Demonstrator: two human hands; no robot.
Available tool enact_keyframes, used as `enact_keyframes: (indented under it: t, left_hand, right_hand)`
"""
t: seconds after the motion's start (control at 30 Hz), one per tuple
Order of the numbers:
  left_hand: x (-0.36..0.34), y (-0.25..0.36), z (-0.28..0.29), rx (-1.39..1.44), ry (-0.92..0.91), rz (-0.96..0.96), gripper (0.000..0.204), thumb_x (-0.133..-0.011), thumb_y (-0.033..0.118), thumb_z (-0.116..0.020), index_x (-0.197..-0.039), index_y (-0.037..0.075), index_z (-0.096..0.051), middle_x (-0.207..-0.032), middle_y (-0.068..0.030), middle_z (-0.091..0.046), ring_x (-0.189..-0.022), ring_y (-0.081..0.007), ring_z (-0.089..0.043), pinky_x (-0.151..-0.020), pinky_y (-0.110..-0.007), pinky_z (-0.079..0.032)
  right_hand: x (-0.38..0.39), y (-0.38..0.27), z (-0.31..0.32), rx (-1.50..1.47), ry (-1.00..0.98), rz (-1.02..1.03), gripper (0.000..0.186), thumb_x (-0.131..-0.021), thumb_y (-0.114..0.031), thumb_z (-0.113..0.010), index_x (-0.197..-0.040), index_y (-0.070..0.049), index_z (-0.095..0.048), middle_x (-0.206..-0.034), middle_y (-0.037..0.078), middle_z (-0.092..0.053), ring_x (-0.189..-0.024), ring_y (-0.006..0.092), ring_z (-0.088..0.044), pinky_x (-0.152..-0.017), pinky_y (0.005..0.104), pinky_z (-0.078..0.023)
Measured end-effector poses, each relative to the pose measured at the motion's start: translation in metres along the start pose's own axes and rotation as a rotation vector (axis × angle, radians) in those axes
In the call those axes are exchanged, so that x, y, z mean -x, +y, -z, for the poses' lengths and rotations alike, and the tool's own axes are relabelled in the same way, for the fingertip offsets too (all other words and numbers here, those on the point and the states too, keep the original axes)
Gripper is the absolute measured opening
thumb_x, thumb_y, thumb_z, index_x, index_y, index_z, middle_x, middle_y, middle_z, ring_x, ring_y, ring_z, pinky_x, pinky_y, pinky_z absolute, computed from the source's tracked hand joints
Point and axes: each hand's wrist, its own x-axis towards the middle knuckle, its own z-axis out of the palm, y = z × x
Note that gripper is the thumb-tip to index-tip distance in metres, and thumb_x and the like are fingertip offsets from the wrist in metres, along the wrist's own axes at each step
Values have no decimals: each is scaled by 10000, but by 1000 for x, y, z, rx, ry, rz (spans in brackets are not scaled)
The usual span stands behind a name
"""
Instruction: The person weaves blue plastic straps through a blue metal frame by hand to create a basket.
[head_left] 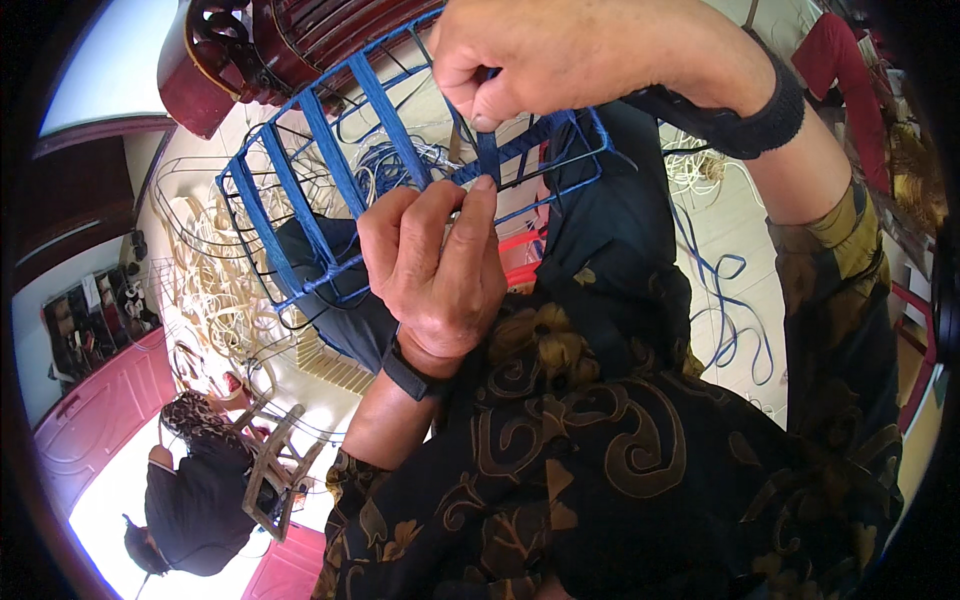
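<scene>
A rectangular wire frame with flat blue strips (390, 125) wound across it rests tilted over my lap. My left hand (435, 265) is at its near edge, fingers bent and pressed together on a blue strip (487, 152). Over the far right part of the frame, my right hand (530, 60) is closed, its thumb and curled fingers on the same strip, just beyond the left fingertips. The strip's end is hidden by the right hand. Several parallel blue bands cross the left part of the frame; thinner blue wrapping covers the rim.
Tangled pale strips (215, 280) cover the floor at left. A loose blue strip (725, 265) curls on the tiles at right. Dark red wooden furniture (185, 90) stands beyond the frame. At lower left, another person (205, 505) is beside a wooden stool (275, 465).
</scene>
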Motion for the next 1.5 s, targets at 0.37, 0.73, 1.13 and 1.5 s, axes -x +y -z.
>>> enact_keyframes:
  t: [0.37, 0.73, 1.13, 1.5]
  left_hand:
    - [-2, 5, 5, -50, 12, -4, 365, -653, -67, -796, -1006, 20, -763, -955, -81, -664, -868, -286, -591, -741, -368, -504]
    - [-2, 2, 2, -49, -24, -25, 387, -647, -37, -790, -1020, 62, -772, -943, -66, -648, -869, -270, -575, -745, -365, -494]
    - [-2, 1, -1, -21, -13, -10, 376, -644, -41, -782, -1009, 50, -769, -933, -65, -638, -862, -271, -576, -732, -364, -489]
    - [-9, 4, 3, -47, -50, -29, 415, -602, -49, -749, -1008, 34, -770, -934, -77, -634, -854, -282, -588, -702, -361, -493]
  right_hand:
    - [-8, -16, 11, 0, -117, -104, 165, -693, -95, -660, -689, 67, -632, -606, 260, -535, -550, 396, -528, -541, 476, -420]
    - [3, -7, 5, 60, 27, 19, 235, -708, -163, -694, -678, 59, -624, -593, 235, -533, -550, 385, -533, -564, 470, -433]
    - [-1, 37, 7, -79, -59, 130, 300, -871, -237, -648, -829, 59, -632, -699, 212, -575, -644, 321, -564, -648, 429, -448]
    - [-13, 51, 55, 41, -116, -2, 222, -841, -184, -715, -911, 26, -722, -815, 166, -718, -755, 275, -677, -697, 401, -514]
